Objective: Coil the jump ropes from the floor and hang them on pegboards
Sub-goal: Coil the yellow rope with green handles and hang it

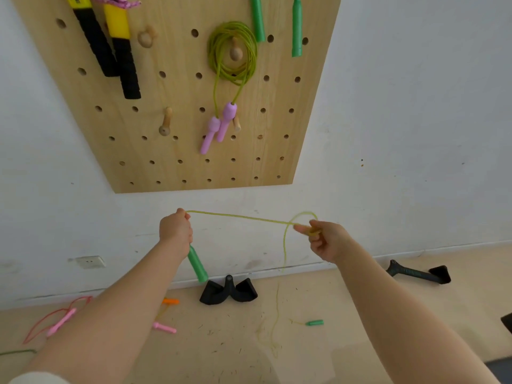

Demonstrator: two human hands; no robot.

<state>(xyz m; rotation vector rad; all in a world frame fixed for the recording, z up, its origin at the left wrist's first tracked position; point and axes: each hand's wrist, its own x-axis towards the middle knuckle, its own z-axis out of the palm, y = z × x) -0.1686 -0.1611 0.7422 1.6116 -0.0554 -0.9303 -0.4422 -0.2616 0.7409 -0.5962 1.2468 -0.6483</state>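
While both arms reach out toward the white wall, the left hand [176, 230] is closed in a fist around a green handle [197, 264], which sticks out below the fist and points down at the floor. From the top of that fist a yellow-green cord [241, 217] runs nearly level across to the right hand [325, 239], whose thumb and forefinger pinch it where it forms a small loop above the fingers. Below the pinch the cord drops to the wooden floor [360, 306], trails loosely there, and ends at the second green handle [315, 323] lying flat near the right forearm.

Above the hands, a wooden pegboard [155, 151] holds a coiled green rope with lilac handles [232, 54] over a peg, a pair of yellow-and-black handles [110, 48] at upper left, and two more green handles [296, 29] at the top edge. On the floor to the left lie a pink jump rope [59, 322] and an orange handle [171, 301]; its cord is hard to follow behind the left forearm. Black stirrup-shaped grips [228, 291] rest against the baseboard, and another dark piece [418, 274] lies farther right.
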